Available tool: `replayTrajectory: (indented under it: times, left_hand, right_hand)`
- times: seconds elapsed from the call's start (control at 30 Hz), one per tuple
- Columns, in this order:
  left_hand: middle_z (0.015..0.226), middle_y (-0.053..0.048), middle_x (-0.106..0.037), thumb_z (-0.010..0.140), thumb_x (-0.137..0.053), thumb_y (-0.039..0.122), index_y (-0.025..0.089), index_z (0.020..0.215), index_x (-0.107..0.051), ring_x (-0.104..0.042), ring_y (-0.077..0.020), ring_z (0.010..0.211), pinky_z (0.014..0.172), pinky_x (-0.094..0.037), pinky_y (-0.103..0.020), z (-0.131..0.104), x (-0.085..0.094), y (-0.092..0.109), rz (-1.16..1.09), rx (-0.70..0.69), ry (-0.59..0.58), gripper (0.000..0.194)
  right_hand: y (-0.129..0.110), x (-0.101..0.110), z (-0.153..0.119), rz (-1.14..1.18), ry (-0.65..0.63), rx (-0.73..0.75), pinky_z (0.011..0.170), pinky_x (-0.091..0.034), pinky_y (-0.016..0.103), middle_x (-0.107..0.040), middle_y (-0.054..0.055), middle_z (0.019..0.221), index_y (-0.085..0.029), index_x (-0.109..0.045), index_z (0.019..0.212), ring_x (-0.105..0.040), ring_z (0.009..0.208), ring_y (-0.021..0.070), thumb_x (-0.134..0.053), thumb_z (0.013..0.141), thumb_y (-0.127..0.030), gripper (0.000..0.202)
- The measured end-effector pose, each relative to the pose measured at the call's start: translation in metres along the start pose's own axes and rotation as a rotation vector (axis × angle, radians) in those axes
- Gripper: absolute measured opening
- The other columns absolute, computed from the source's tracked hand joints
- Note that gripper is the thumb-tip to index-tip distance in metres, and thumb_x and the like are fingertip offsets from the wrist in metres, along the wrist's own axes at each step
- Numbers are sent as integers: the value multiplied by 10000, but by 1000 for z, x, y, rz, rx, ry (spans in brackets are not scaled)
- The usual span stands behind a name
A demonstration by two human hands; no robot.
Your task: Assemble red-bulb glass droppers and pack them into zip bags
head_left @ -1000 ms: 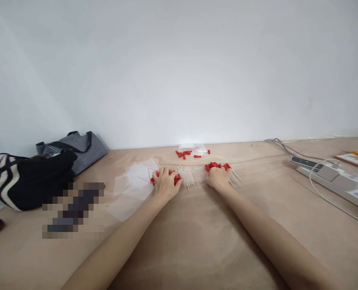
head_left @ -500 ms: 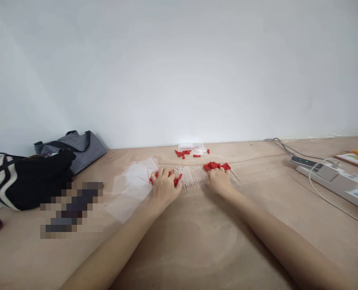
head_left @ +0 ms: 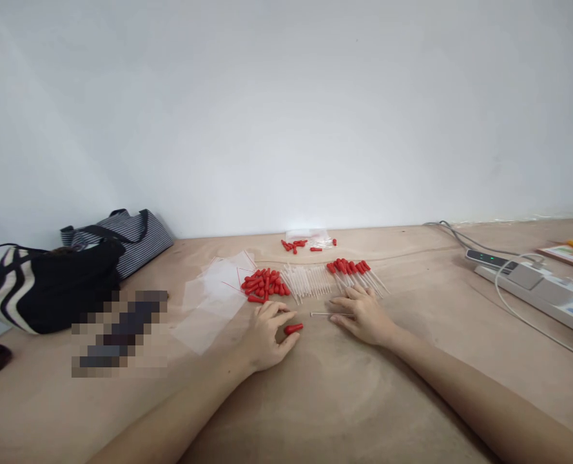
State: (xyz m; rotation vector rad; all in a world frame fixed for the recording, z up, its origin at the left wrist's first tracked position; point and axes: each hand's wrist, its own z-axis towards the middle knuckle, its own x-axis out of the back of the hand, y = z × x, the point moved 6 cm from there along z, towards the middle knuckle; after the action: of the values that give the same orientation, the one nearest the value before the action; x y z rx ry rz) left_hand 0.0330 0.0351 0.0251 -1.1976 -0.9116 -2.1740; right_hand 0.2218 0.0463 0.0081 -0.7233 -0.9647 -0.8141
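My left hand [head_left: 271, 336] is closed on a red dropper bulb [head_left: 293, 329], its narrow end toward the right. In my right hand [head_left: 363, 316] a thin clear tube [head_left: 319, 314] is pinched, pointing left toward the bulb; the two are apart. Beyond my left hand lies a heap of red dropper bulbs [head_left: 265, 283]. Several loose thin tubes [head_left: 310, 281] lie side by side in the middle. Just past my right hand is a row of tubes fitted with red bulbs [head_left: 348, 267].
Clear plastic bags [head_left: 200, 322] lie at the left of the heap. More red bulbs [head_left: 294, 245] and a small bag [head_left: 310, 236] are near the wall. Black and striped bags [head_left: 141, 241] stand far left. A power strip [head_left: 547, 299] with cables is at the right.
Both hands have drawn back toward me from the heap and the row. The left now has a red bulb, the right a thin tube.
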Motion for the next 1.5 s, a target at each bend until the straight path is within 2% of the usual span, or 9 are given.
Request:
replayTrajectory:
  times: [0.13, 0.23, 0.33, 0.47, 0.63, 0.9, 1.07, 1.27, 1.5]
  left_hand:
    - [892, -51, -600, 783, -515, 277, 231, 866, -667, -527, -199, 839, 778, -385, -375, 2, -6, 0, 7, -21, -22, 179]
    - [841, -29, -615, 813, -488, 262, 238, 825, -661, -525, -188, 805, 745, -363, -358, 5, -10, -1, 28, 0, -3, 175]
    - [838, -6, -632, 825, -480, 250, 235, 830, -627, -527, -188, 817, 727, -339, -348, 8, -13, -5, 5, 84, 13, 148]
    - [858, 15, -634, 832, -466, 230, 227, 852, -576, -529, -181, 850, 759, -306, -348, 6, -15, -8, -52, 148, 19, 111]
    - [863, 18, -623, 849, -434, 231, 219, 861, -538, -533, -170, 849, 793, -274, -353, 4, -16, -12, -58, 174, 27, 105]
    - [861, 26, -620, 860, -404, 240, 218, 859, -519, -536, -162, 851, 825, -253, -352, 5, -17, -12, -39, 151, 6, 117]
    - [872, 25, -617, 872, -373, 241, 216, 868, -509, -537, -160, 852, 835, -246, -359, 4, -17, -11, -52, 156, 5, 139]
    - [864, 20, -620, 870, -372, 238, 217, 870, -506, -533, -159, 844, 837, -242, -364, 4, -17, -13, -50, 151, 15, 135]
    - [846, 25, -634, 864, -388, 229, 222, 863, -534, -543, -162, 833, 822, -241, -364, 6, -12, -8, -32, 117, 46, 145]
  right_hand:
    - [3, -11, -1, 116, 36, -90, 722, -284, 328, -565, 30, 861, -303, -657, 892, -482, 845, 182, -512, 801, -363, 181]
    - [1, -14, -1, 156, 84, -118, 736, -287, 330, -568, 32, 860, -270, -673, 795, -476, 851, 184, -527, 796, -307, 150]
    - [-5, -10, -2, 118, 132, -107, 748, -276, 330, -577, 38, 874, -225, -643, 758, -476, 855, 184, -504, 808, -267, 153]
    - [-15, -1, -2, 128, 185, -108, 790, -245, 343, -602, 30, 840, -195, -577, 788, -493, 835, 166, -424, 844, -224, 165]
    - [-30, 0, -1, 234, 158, -76, 854, -186, 375, -628, 5, 783, -191, -530, 775, -506, 808, 152, -411, 844, -202, 138]
    - [-39, -2, -1, 219, 129, 7, 809, -193, 357, -632, 1, 727, -221, -580, 829, -483, 760, 144, -402, 853, -224, 180]
    - [-41, 1, -2, 257, 151, 30, 791, -200, 345, -635, 2, 748, -255, -599, 928, -481, 752, 141, -399, 860, -231, 213]
    - [-36, 3, -2, 259, 194, -13, 788, -204, 336, -630, 2, 719, -243, -606, 912, -490, 745, 137, -389, 861, -232, 223]
    - [-39, 1, -1, 307, 192, -17, 791, -190, 341, -627, -8, 713, -246, -613, 886, -483, 740, 135, -423, 845, -230, 195]
